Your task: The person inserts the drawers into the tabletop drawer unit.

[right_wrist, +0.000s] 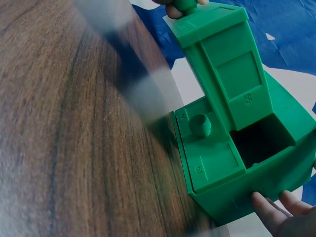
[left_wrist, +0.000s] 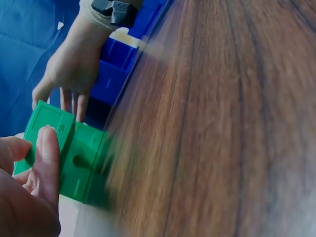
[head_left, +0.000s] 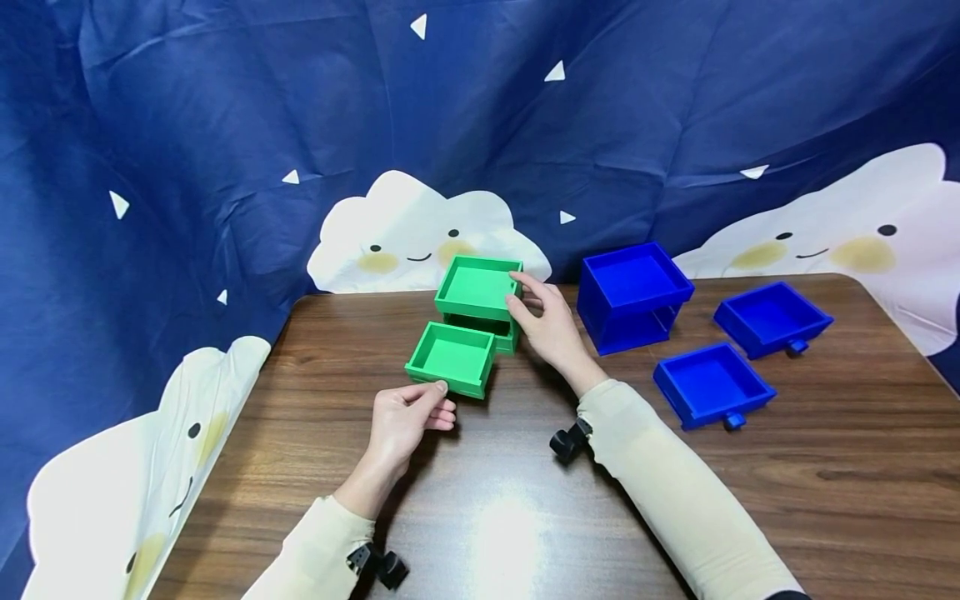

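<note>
Holding the green drawer before the green cabinet, beyond the left hand
Pinching its knob there, bracing the cabinet's side with the right hand spread; probably best keeping drawer square to the upper slot.

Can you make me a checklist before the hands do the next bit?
1. Left hand holding the front green drawer by its knob: ok.
2. Right hand touching the green cabinet: ok.
3. Lower green drawer in its place: ok.
4. Front green drawer all the way in: not ok, it sticks out.
5. Its back edge lined up with the opening: cannot tell.
</note>
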Demonstrator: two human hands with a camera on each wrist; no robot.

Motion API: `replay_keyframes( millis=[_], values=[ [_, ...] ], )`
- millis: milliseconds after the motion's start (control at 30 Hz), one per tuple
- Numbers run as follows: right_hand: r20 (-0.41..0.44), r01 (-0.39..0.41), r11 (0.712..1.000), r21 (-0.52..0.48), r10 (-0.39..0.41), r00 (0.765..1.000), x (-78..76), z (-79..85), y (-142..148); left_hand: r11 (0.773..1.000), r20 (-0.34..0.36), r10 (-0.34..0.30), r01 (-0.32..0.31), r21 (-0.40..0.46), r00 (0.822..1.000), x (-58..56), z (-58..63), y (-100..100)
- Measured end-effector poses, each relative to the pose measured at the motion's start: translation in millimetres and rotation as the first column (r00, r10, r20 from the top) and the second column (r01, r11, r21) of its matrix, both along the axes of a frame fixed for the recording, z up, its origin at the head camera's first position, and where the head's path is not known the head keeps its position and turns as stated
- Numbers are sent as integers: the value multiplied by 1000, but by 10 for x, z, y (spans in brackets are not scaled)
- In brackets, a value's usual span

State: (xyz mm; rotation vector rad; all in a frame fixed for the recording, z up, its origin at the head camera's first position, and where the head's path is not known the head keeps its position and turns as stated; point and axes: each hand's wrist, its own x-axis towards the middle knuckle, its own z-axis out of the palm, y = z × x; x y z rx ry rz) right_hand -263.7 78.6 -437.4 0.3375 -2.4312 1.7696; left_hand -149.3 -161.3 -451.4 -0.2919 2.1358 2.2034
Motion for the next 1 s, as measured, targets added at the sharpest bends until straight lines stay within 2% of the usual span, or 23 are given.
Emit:
replay_keyframes(
  millis=[300, 1000],
  values=[
    [3, -4, 1000, -9, 4, 1000, 18, 22, -9, 1000, -6, -9, 9, 24, 1000, -11, -6, 67],
    [3, 18, 1000, -18, -18, 1000, 20, 16, -25, 999, -38, -33, 34, 14, 999, -82, -11, 212]
  ],
)
